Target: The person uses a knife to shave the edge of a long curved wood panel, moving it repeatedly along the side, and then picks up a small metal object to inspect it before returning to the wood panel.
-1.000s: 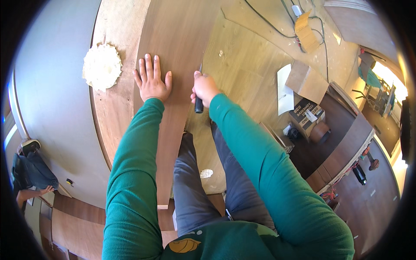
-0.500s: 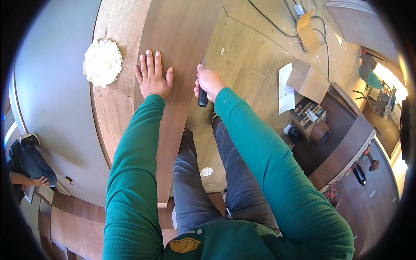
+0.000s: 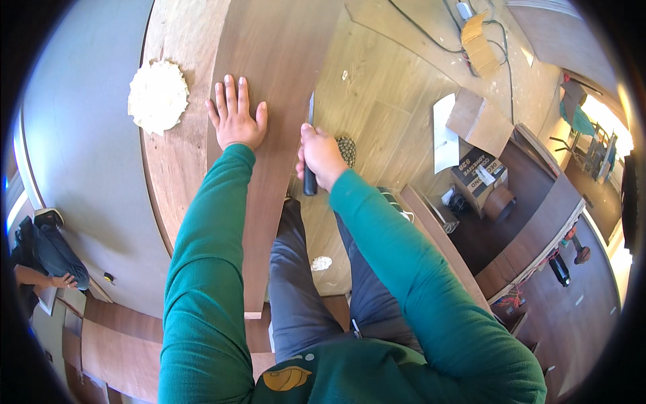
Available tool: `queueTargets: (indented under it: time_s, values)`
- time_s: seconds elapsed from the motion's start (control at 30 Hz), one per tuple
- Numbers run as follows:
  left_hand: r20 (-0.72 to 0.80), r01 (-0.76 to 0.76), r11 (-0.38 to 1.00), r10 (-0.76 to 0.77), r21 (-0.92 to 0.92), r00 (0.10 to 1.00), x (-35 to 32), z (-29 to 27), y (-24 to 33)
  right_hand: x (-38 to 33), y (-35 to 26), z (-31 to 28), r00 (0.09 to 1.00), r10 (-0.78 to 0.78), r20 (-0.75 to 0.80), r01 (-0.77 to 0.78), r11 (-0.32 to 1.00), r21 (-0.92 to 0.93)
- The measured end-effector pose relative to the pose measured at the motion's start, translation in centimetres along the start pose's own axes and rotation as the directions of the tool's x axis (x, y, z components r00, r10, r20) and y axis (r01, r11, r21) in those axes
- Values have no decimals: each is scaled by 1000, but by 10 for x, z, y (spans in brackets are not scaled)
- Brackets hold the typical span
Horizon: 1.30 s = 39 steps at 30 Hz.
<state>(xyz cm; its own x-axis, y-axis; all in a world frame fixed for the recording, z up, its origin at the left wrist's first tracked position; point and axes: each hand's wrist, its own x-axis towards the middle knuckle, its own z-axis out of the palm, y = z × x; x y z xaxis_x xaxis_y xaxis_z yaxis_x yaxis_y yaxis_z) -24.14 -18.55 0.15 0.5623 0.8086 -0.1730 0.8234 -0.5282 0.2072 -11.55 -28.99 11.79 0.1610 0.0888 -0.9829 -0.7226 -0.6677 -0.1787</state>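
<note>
In the head view, a long strip of dark wood veneer point(image 3: 276, 135) is seen lying over a curved, lighter wooden panel point(image 3: 171, 155). The strip runs from the top of the picture down toward the knees of the person. The left hand point(image 3: 235, 118) is laid flat on the strip, with the fingers released and spread, so nothing is grasped; the strip is only pressed down. The right hand point(image 3: 321, 156) is clenched around the dark handle of a utility knife point(image 3: 309, 151), and the thin blade is pointed away from the body, along the right edge of the strip.

The step in hand is judged to be the trimming of this edge. For the next move, a steady pull along the edge would be needed, while the strip is kept from sliding and the left fingers are kept well apart from the blade.

The veneer looks smooth, brown and thin, with fine grain along its length. Its near end is cut square. A white round pad point(image 3: 158, 96) is seen on the lighter panel, near the left hand.
</note>
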Motion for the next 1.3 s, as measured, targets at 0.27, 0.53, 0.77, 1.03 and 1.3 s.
queueTargets:
  time_s: [0.27,0.53,0.77,1.03,1.3]
  values:
    - [9,4,1000,-5,22,1000,-1,-2,3,0,10,-3,1000,28,7,-28,996,-81]
    - [20,12,1000,-13,25,1000,-11,1,-9,-24,-2,-6,999,3,48,-1,999,-47]
    - [7,2,1000,-2,14,1000,1,2,4,39,-9,3,999,24,-32,-27,995,-94]
    - [8,19,1000,-19,11,1000,-9,4,-12,-37,-5,1,1000,-4,27,4,1000,-13]
    - [20,10,1000,-11,21,1000,-2,1,-2,39,-15,-34,977,120,176,-90,981,-170]
